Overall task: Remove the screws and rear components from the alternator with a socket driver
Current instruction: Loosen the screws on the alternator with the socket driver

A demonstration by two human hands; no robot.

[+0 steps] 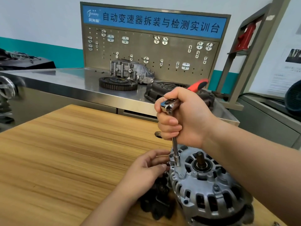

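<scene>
A: Where does it stand?

B: The alternator [206, 181] sits at the near right corner of the wooden table [65, 152], its shaft [200, 158] pointing up. The right hand [180, 118] is a tight fist round the head of the socket driver [169, 106] and the top of its extension bar [175, 149]. The red handle [197, 84] juts out to the far right, unheld. The socket [177, 160] is down on a fastener at the housing's left rim.

A: And the other hand?

B: The left hand [146, 168] lies at the alternator's left edge with its fingers curled. They may be pinching something small there, but I cannot tell what, or whether they grip at all.

A: So what could go wrong?

B: I see 3 risks. First, the bar leans a little. If the socket is not square on the head, it could cam off and round it. Second, those left fingertips are just beside the socket, so a slip would land on them. Third, the alternator rests on a rounded body close to the table's edge. With only 1 hand bracing it, a hard twist could roll or shift it.

A: Anything loose nearby?

B: A dark part [156, 201] lies against the alternator's near left side, under the left wrist. A freed screw could drop into it and be lost.
</scene>
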